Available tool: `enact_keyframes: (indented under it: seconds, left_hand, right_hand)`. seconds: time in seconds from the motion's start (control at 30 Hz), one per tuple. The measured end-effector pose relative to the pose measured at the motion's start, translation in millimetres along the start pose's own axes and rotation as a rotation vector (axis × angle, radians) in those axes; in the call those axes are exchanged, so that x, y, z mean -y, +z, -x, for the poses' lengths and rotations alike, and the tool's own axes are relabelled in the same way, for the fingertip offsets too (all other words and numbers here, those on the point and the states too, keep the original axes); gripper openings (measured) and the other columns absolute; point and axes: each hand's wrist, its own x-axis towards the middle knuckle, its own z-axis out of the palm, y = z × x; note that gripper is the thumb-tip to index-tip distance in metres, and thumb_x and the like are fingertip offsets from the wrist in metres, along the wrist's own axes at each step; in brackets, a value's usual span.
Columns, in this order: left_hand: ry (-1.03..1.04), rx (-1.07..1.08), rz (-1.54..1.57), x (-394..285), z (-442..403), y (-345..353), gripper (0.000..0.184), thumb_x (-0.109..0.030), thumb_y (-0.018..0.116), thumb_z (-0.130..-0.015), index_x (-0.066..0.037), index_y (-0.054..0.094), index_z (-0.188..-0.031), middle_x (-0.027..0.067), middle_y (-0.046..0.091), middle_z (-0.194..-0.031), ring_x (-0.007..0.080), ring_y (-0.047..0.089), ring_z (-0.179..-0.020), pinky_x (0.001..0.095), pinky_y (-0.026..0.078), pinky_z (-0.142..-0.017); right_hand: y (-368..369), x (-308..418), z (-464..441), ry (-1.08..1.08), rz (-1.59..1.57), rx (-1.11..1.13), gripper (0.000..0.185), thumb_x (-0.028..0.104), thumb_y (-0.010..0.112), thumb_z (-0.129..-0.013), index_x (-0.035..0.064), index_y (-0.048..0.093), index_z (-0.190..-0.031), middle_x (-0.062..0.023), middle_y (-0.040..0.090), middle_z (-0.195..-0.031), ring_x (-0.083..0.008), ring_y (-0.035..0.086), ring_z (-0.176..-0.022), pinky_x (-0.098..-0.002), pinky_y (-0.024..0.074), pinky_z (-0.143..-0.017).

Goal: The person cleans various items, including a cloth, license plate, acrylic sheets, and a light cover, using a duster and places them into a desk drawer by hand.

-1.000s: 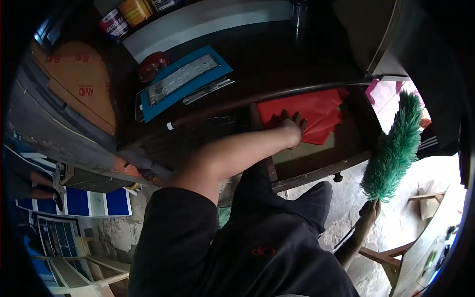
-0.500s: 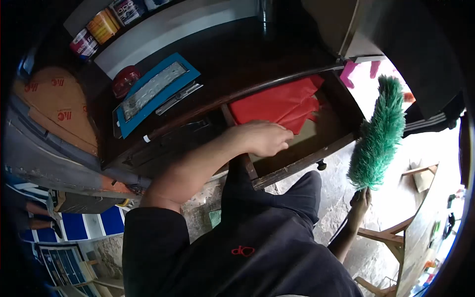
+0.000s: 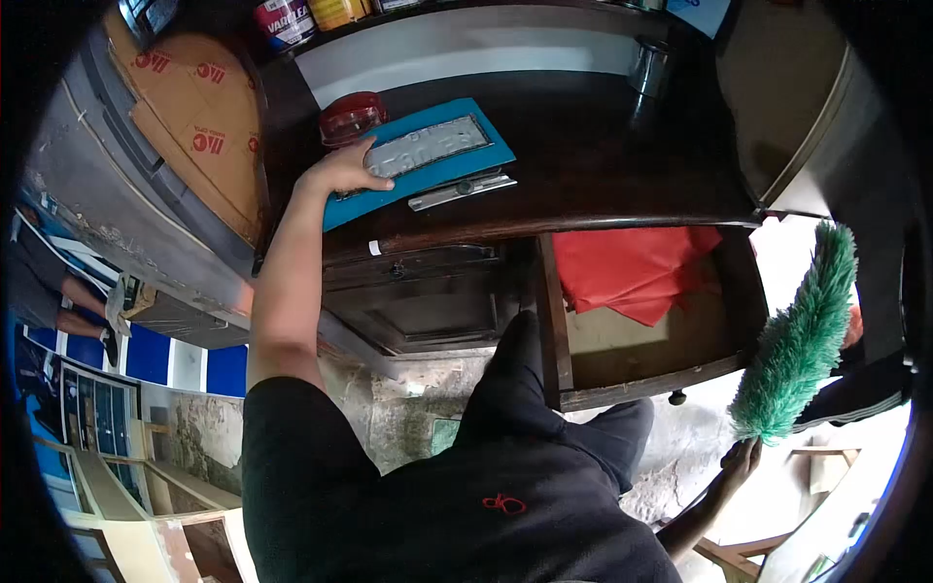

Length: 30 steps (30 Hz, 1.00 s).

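My left hand (image 3: 348,172) lies over the left end of a silver plate with raised characters (image 3: 428,151), thumb and fingers spread. Beneath the plate is a blue sheet (image 3: 496,146) on the dark wooden desk (image 3: 603,146). A silver utility knife-like tool (image 3: 462,191) rests along its front side, and a red translucent object (image 3: 352,119) stands behind my hand. At the lower right, my right hand (image 3: 741,462) is closed around the handle of a green fluffy duster (image 3: 797,335), held upright. A pulled-out drawer (image 3: 661,379) holds red folded material (image 3: 632,272).
Paint cans (image 3: 285,23) line the shelf above, and a metal cup (image 3: 649,66) stands at the desk's back. Brown printed cardboard (image 3: 199,126) leans at the left. The drawer juts out over my legs. Another person's legs (image 3: 83,325) show at the far left.
My left hand has moved from above the drawer and red material to the silver plate on the desk. The view has turned left. My right hand still holds the duster.
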Motion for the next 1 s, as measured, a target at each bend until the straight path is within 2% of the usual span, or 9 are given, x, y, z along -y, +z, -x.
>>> enact_keyframes:
  seconds: [0.43, 0.5, 0.53, 0.63, 0.73, 0.87, 0.93, 0.97, 1.0]
  left_hand:
    - [0.046, -0.227, -0.254, -37.1, 31.9, -13.8, 0.093, -0.049, 0.071, -0.061, -0.004, 0.035, -0.135, 0.0238, 0.051, -0.122, 0.0347, 0.051, -0.113, 0.0386, 0.042, -0.095]
    - [-0.083, -0.224, 0.047, -30.7, 32.4, -21.4, 0.088, -0.051, 0.07, -0.063, -0.003, 0.04, -0.13, 0.0244, 0.055, -0.115, 0.0348, 0.055, -0.107, 0.0397, 0.044, -0.09]
    - [-0.042, -0.24, 0.159, -15.4, 25.9, -22.1, 0.077, -0.051, 0.064, -0.072, 0.0, 0.043, -0.125, 0.0224, 0.058, -0.108, 0.0307, 0.059, -0.1, 0.0367, 0.047, -0.085]
    - [0.231, -0.091, 1.117, 3.9, 25.5, -31.7, 0.059, -0.043, 0.05, -0.087, 0.005, 0.045, -0.121, 0.0212, 0.059, -0.106, 0.0272, 0.062, -0.091, 0.0321, 0.052, -0.074]
    - [0.402, 0.038, 1.742, -32.0, 55.6, -37.9, 0.063, -0.047, 0.04, -0.088, 0.005, 0.043, -0.124, 0.0266, 0.056, -0.111, 0.0369, 0.061, -0.094, 0.043, 0.054, -0.077]
    - [0.475, 0.303, 2.036, -80.8, 65.6, -18.0, 0.083, -0.064, 0.037, -0.081, 0.004, 0.038, -0.129, 0.0354, 0.051, -0.11, 0.0446, 0.058, -0.089, 0.0493, 0.05, -0.075]
    - [0.481, 0.459, 2.153, -118.3, 69.2, -0.2, 0.085, -0.067, 0.039, -0.077, 0.0, 0.04, -0.129, 0.037, 0.051, -0.109, 0.0449, 0.057, -0.088, 0.0516, 0.048, -0.078]
    - [0.553, 0.554, 2.158, -136.1, 69.8, 9.1, 0.083, -0.067, 0.04, -0.077, -0.002, 0.043, -0.128, 0.0336, 0.051, -0.112, 0.0443, 0.056, -0.092, 0.053, 0.047, -0.078]
    - [0.151, 0.263, 2.311, -171.1, 84.9, 7.7, 0.081, -0.067, 0.04, -0.077, -0.003, 0.045, -0.127, 0.0281, 0.051, -0.117, 0.0433, 0.055, -0.097, 0.0534, 0.047, -0.078]
  right_hand:
    - [2.5, 22.9, 8.3, 0.014, 0.01, 0.012, 0.021, 0.025, 0.051, -0.093, 0.0072, 0.053, -0.102, 0.009, 0.03, -0.057, -0.0003, 0.023, -0.044, -0.0192, 0.0147, -0.038]
    - [0.4, 25.5, 7.8, 0.006, 0.011, 0.079, 0.017, 0.024, 0.05, -0.093, 0.0083, 0.053, -0.1, 0.0094, 0.029, -0.057, -0.0001, 0.022, -0.044, -0.0193, 0.0138, -0.039]
    - [2.3, 29.7, 9.8, 0.0, 0.007, 0.069, 0.017, 0.024, 0.05, -0.093, 0.0083, 0.053, -0.1, 0.0094, 0.029, -0.057, -0.0001, 0.022, -0.044, -0.0193, 0.0138, -0.039]
    - [3.9, 35.9, 13.4, -0.022, 0.028, 0.063, 0.017, 0.023, 0.049, -0.094, 0.0067, 0.053, -0.097, 0.009, 0.028, -0.058, -0.0004, 0.021, -0.046, -0.0193, 0.0134, -0.04]
    - [-2.2, 26.0, 8.3, -0.018, 0.057, 0.088, 0.021, 0.021, 0.049, -0.094, 0.0009, 0.052, -0.102, 0.0049, 0.039, -0.065, -0.0017, 0.029, -0.054, -0.0183, 0.0219, -0.045]
    - [65.0, 77.4, 36.5, -0.278, 0.252, 0.059, 0.028, 0.018, 0.047, -0.094, -0.0027, 0.048, -0.113, 0.0016, 0.049, -0.083, -0.0041, 0.036, -0.065, -0.0186, 0.0302, -0.054]
    - [93.9, 101.7, 52.0, -0.361, 0.241, 0.372, 0.031, 0.012, 0.043, -0.092, -0.005, 0.047, -0.117, -0.0082, 0.053, -0.107, -0.0134, 0.049, -0.086, -0.0244, 0.0405, -0.075]
    - [102.4, 101.3, 51.8, -0.678, 0.427, 0.474, 0.035, 0.005, 0.045, -0.084, -0.0059, 0.047, -0.117, -0.0121, 0.051, -0.115, -0.0211, 0.05, -0.098, -0.0291, 0.0403, -0.083]
    - [133.1, 125.3, 59.1, -0.907, 0.431, 0.561, 0.028, -0.005, 0.04, -0.073, -0.0052, 0.051, -0.1, -0.0213, 0.058, -0.087, -0.0319, 0.058, -0.081, -0.0341, 0.0449, -0.075]
